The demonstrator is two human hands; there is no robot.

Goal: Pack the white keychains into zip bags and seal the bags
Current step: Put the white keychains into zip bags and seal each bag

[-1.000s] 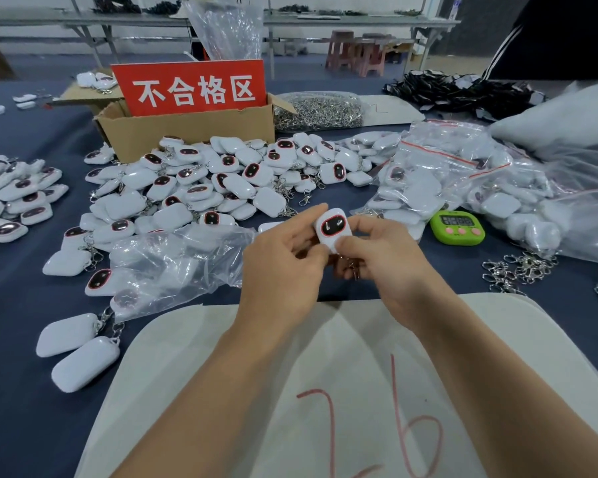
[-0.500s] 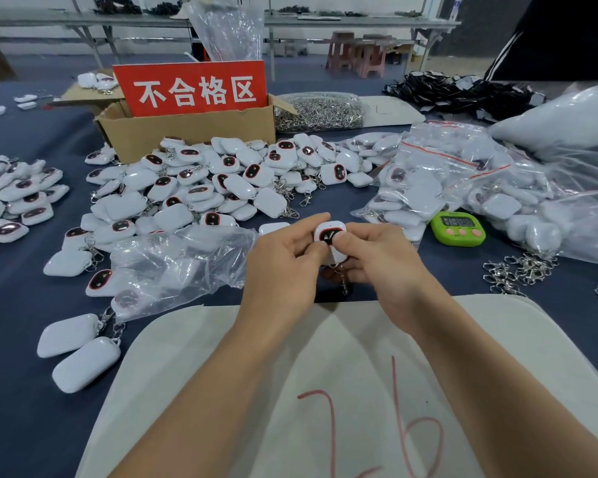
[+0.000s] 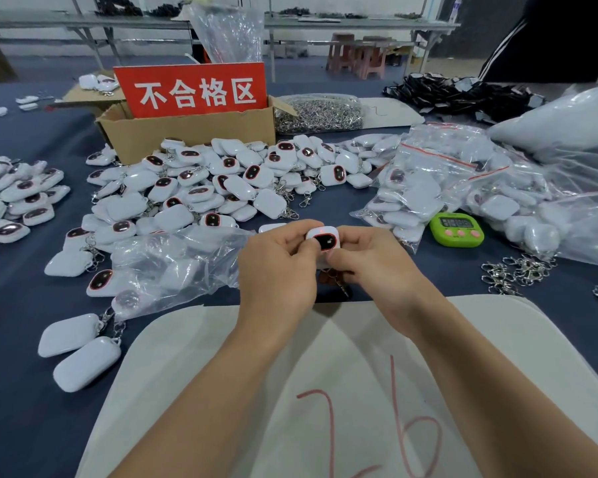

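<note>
While pinched between both hands, found raised just over the blue table cloth (image 3: 21,339), beyond the white sheet (image 3: 194,357): one white keychain (image 3: 324,240), dark window facing up, small red glow at its far edge. Gripped on its left side by thumb and curled fingers of the left hand (image 3: 277,267); gripped on its right side likewise by the right hand (image 3: 377,267), both thumbs laid at the near edge of the window. Noted hanging below, between the two palms: metal clasp (image 3: 339,283), partly hidden. Recorded just left of the left hand: crumpled clear zip bags (image 3: 173,263), lying over several keychains; open or sealed, cannot tell. Recorded beyond the hands: large loose pile of keychains (image 3: 221,188), some window-up, some face-down, reaching back to a cardboard box (image 3: 194,136) fitted with a red sign (image 3: 192,89) in white characters. Logged at right: filled zip bags (image 3: 446,188) with red seal strips, heaped together; green timer (image 3: 457,229) just in front of them, near the right hand but apart from it. Logged further right, toward the front: loose metal clasps (image 3: 518,270) on the cloth. Logged at left front: face-down pair of keychains (image 3: 69,334), side by side and touching. Marked on the white sheet under the forearms: red handwritten "26".
</note>
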